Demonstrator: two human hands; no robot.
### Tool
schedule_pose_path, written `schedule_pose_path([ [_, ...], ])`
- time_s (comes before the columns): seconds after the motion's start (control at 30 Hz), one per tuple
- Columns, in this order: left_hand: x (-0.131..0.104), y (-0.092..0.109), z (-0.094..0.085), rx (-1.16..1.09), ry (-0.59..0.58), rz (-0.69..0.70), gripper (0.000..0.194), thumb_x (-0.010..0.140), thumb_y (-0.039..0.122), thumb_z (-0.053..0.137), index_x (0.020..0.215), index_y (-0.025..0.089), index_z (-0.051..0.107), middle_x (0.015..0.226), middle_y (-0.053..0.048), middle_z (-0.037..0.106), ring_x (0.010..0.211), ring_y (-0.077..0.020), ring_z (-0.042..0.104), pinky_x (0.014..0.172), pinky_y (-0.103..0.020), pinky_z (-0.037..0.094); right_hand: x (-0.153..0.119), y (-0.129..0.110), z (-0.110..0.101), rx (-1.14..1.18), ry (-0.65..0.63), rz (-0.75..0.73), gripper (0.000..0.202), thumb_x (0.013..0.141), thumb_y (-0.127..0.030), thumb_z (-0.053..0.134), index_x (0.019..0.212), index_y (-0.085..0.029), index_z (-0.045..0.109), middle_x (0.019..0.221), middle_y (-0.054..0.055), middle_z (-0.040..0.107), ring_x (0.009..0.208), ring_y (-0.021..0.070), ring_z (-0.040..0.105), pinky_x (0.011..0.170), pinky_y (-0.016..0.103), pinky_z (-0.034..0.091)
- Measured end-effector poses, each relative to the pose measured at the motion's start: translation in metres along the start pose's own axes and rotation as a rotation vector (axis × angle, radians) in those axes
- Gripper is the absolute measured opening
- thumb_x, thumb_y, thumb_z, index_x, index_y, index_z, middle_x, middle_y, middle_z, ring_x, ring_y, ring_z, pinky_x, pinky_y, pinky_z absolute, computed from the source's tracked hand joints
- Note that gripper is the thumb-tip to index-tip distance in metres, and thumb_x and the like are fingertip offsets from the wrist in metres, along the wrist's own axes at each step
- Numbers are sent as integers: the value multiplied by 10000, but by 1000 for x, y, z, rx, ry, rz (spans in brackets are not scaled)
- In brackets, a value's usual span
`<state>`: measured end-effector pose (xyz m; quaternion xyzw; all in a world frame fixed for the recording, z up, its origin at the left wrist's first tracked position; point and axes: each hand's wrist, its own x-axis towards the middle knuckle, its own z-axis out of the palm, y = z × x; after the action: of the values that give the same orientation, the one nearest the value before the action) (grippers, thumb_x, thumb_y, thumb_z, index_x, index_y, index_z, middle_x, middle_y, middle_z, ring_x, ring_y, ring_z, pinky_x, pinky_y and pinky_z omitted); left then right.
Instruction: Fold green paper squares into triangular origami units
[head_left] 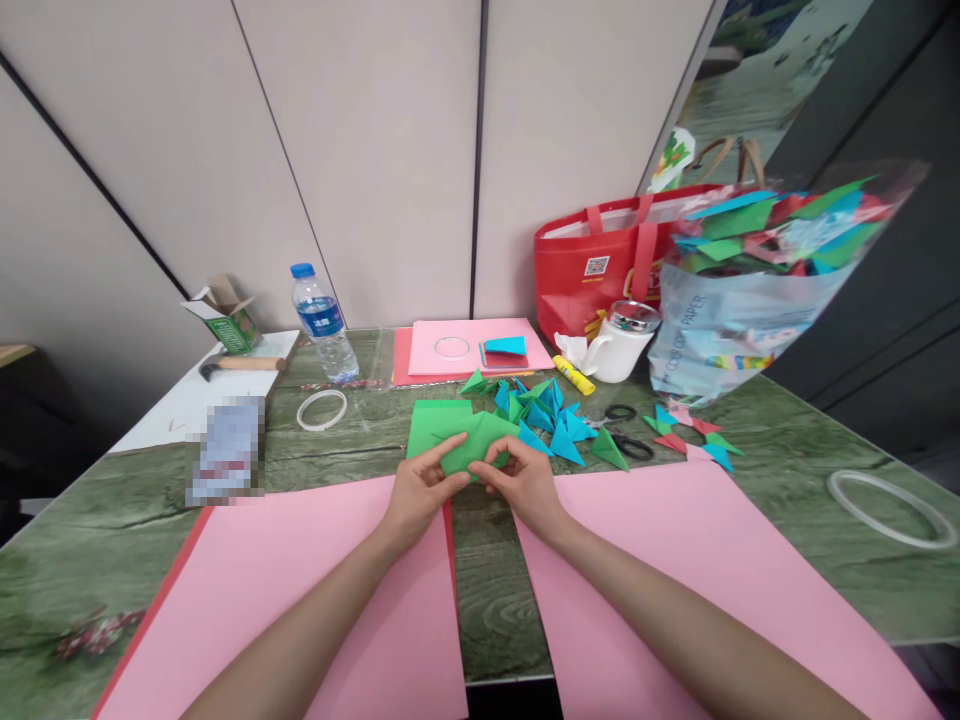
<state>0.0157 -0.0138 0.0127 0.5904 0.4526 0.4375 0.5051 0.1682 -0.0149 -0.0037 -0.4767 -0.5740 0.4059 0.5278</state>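
A partly folded green paper [477, 440] is held between both hands above the middle of the table. My left hand [429, 487] pinches its left side between thumb and fingers. My right hand [525, 487] grips the lower right part, fingers bent and thumb near the paper's bottom edge. Flat green sheets [439, 412] lie just behind and to the left of the held paper. To the right is a pile of folded blue and green paper pieces [551, 412]. Large pink sheets lie under the forearms, one on the left [330, 590] and one on the right [675, 560].
Black scissors [634, 447] lie beside a ring of folded pieces [694, 435]. Behind stand a white mug [619, 345], a red bag [570, 275] and a plastic bag of folded paper [735, 320]. At the left are a water bottle [326, 325], a hammer [244, 363] and a box [231, 325].
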Motion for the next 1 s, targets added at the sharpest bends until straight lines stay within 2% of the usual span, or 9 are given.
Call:
schedule_pose_path([
  [0.3, 0, -1, 0, 10, -9, -2, 558, 652, 318, 658, 1167, 147, 527, 533, 68, 133, 481, -61, 141, 443, -219, 95, 1, 1, -1, -22, 2, -21, 252, 641, -416, 646, 644, -176, 571, 551, -12, 555, 420, 108, 525, 407, 220, 394],
  [0.47, 1, -4, 0, -20, 14, 4, 570, 635, 314, 666, 1164, 148, 534, 524, 63, 206, 497, -66, 185, 444, -203, 158, 1, 6, -1, -56, -5, -65, 209, 647, -365, 649, 713, -171, 607, 699, 29, 607, 539, 120, 550, 486, 231, 447],
  [0.63, 2, -5, 0, -55, 26, -6, 594, 611, 323, 681, 1161, 150, 539, 523, 59, 270, 507, -71, 225, 464, -201, 200, 2, 8, -1, -48, 5, -58, 206, 629, -352, 669, 726, -173, 635, 725, 40, 611, 599, 131, 533, 515, 234, 444],
  [1.0, 0, -4, 0, -39, -13, -3, 592, 659, 290, 658, 1211, 166, 482, 557, 61, 144, 507, -69, 145, 463, -218, 104, 1, 3, -2, -47, 16, -73, 161, 638, -307, 675, 722, -176, 637, 723, 34, 603, 620, 134, 521, 529, 237, 415],
])
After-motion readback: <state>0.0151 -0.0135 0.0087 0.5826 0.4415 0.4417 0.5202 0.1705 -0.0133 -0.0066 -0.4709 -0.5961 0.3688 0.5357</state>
